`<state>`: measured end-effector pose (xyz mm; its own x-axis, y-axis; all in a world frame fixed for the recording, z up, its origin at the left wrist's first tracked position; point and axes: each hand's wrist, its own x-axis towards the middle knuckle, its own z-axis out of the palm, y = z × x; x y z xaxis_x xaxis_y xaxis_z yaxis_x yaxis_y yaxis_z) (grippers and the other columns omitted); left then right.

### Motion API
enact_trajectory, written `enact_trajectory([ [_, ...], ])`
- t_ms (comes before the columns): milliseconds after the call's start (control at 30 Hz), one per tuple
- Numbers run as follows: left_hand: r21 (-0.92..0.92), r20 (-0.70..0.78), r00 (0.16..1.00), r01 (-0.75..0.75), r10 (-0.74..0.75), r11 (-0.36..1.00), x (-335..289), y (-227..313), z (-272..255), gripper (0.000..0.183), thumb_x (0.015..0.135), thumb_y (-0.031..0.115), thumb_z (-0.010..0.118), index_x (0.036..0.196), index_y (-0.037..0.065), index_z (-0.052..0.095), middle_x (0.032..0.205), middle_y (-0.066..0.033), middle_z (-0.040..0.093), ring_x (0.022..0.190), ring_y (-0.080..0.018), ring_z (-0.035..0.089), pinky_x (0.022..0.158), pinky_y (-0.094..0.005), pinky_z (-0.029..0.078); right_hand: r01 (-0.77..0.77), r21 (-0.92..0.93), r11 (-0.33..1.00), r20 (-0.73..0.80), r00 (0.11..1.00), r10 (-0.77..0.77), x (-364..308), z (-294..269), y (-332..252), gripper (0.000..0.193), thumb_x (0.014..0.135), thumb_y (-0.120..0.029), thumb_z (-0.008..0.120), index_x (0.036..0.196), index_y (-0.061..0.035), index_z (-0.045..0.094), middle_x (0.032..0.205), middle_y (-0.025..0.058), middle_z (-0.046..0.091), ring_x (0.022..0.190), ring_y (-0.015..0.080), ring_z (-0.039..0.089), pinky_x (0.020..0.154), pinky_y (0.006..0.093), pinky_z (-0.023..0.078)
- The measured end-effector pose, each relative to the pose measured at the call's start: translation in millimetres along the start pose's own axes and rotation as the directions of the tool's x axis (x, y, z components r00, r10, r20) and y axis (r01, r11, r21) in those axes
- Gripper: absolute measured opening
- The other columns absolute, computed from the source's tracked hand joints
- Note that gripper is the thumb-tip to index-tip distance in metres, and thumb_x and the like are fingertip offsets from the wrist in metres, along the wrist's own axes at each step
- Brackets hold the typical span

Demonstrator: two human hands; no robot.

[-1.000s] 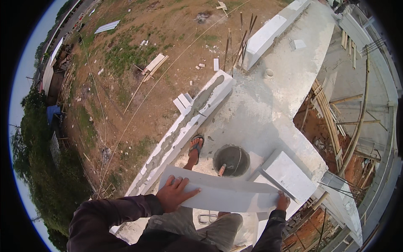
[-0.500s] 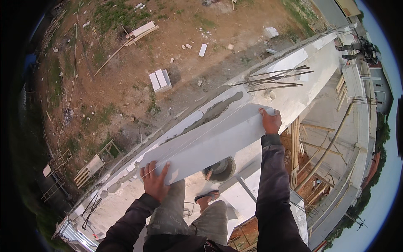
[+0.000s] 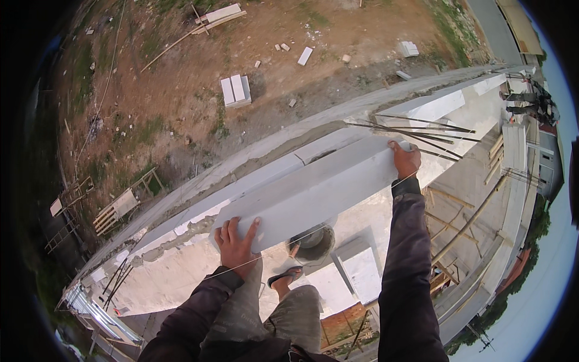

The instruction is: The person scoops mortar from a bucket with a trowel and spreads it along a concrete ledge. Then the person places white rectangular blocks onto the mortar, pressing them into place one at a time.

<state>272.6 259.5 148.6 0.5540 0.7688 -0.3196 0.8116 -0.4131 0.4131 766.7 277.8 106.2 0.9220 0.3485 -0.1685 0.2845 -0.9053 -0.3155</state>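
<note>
A long pale-grey concrete block (image 3: 319,188) spans the space between my two hands, over the low wall's block course (image 3: 265,176). My left hand (image 3: 237,244) grips its near left end, thumb and fingers spread over the top edge. Around the far right end curl the fingers of my right hand (image 3: 405,160). The block's top and near side show; its underside, and whether it touches the course below, are hidden. A thin string (image 3: 356,207) runs across the block's near side, past both wrists. Grey mortar (image 3: 196,228) lies along the wall left of the block.
Dark rebar rods (image 3: 431,134) jut out just beyond my right hand. Close to my sandalled foot stand a mortar bucket (image 3: 322,241) and stacked white blocks (image 3: 359,268). Beyond the wall the ground drops to bare soil (image 3: 175,108). Another person (image 3: 534,104) stands far right.
Both hands have carried the block outward and right onto the wall line, covering most of the mortar strip seen before. The string now passes on my side of the block instead of across its top.
</note>
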Motion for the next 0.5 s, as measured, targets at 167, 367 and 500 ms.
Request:
enact_trajectory([
  [167, 0.011, -0.040, 0.999, -0.010, 0.010, 1.000, 9.4, -1.6, 11.0, 0.090, 0.059, 0.016, 0.079, 0.143, 0.028, 0.050, 0.136, -0.0203, 0.040, 0.128, -0.0422, 0.038, 0.106, -0.0623, 0.027, -0.071, 0.008, 0.997, 0.014, 0.997, 0.071, 10.7, 14.1, -0.9, 0.081, 0.061, -0.046, 0.085, 0.118, 0.0076, 0.063, 0.113, 0.0258, 0.068, 0.107, 0.0379, 0.066, 0.095, 0.0415, 0.051],
  [367, 0.017, -0.030, 1.000, -0.001, 0.002, 1.000, 22.6, -10.7, 19.5, 0.090, 0.059, 0.013, 0.078, 0.142, 0.028, 0.050, 0.137, -0.0198, 0.040, 0.128, -0.0422, 0.038, 0.107, -0.0614, 0.026, -0.089, 0.012, 0.996, -0.002, 0.996, 0.089, 12.4, 28.5, -0.7, 0.094, 0.060, -0.052, 0.084, 0.130, 0.0043, 0.058, 0.122, 0.0239, 0.065, 0.111, 0.0357, 0.064, 0.097, 0.0403, 0.050],
  [500, -0.022, 0.032, 0.999, 0.030, -0.029, 0.999, 25.7, -12.7, 20.0, 0.088, 0.060, 0.011, 0.078, 0.142, 0.029, 0.051, 0.138, -0.0192, 0.040, 0.129, -0.0420, 0.038, 0.108, -0.0601, 0.025, -0.123, 0.006, 0.992, 0.026, 0.992, 0.123, 13.8, 30.7, -2.1, 0.093, 0.060, -0.050, 0.085, 0.131, 0.0039, 0.058, 0.122, 0.0233, 0.066, 0.111, 0.0344, 0.065, 0.097, 0.0401, 0.050],
])
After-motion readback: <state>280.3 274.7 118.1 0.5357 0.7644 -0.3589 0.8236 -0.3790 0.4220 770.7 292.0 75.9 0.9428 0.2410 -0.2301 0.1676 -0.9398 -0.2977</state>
